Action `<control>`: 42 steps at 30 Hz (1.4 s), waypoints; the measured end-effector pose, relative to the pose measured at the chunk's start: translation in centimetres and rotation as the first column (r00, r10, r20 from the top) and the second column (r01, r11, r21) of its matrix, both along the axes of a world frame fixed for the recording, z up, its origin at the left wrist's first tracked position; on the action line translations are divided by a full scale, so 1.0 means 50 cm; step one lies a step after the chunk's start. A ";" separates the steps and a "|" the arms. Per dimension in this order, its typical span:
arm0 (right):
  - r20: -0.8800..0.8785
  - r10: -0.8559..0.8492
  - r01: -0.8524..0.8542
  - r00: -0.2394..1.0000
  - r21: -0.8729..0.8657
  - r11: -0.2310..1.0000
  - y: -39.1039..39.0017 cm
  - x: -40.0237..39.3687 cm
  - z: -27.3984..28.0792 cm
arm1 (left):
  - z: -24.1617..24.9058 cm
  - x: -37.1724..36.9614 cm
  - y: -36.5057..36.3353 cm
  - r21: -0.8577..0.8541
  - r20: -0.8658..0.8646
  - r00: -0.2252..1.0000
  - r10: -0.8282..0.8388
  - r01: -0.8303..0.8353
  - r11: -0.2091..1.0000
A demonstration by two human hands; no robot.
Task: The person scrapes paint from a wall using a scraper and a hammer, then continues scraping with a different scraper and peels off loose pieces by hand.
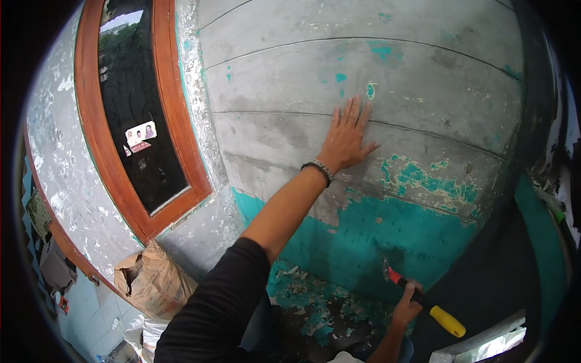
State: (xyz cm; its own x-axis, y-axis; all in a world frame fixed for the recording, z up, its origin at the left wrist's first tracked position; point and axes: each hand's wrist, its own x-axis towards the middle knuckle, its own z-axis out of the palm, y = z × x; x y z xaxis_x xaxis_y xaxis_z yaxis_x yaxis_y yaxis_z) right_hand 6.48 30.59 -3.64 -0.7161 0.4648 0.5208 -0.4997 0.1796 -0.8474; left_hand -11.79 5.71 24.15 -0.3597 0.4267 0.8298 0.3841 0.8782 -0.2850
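My left hand lies flat with fingers spread on the bare grey part of the wall. It wears a dark bracelet at the wrist. Lower right, my right hand is closed around a long scraper with a red and black shaft and a yellow grip end. The scraper's head points up and left at the teal paint on the lower wall; whether it touches is hard to tell. Patches of flaking teal paint remain above that band.
Paint flakes litter the ground at the wall's foot. An orange-brown window frame with dark glass stands at left. Below it sits a brown paper sack beside a white bag. Dark cloth or sheeting hangs at right.
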 end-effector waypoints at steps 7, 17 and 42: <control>0.040 0.038 -0.034 0.998 -0.106 0.994 -0.015 -0.003 0.023 | -0.074 -0.067 -0.001 0.119 -0.058 0.997 0.057 -0.050 0.992; -0.175 -0.018 -0.021 0.984 -0.218 0.976 -0.020 -0.011 0.023 | -0.141 -0.052 -0.048 0.117 0.037 0.999 0.008 -0.012 0.993; -0.164 0.144 -0.216 0.976 -0.630 0.746 -0.051 -0.016 0.039 | -0.666 0.183 -0.357 0.273 0.805 0.585 0.105 -0.521 0.809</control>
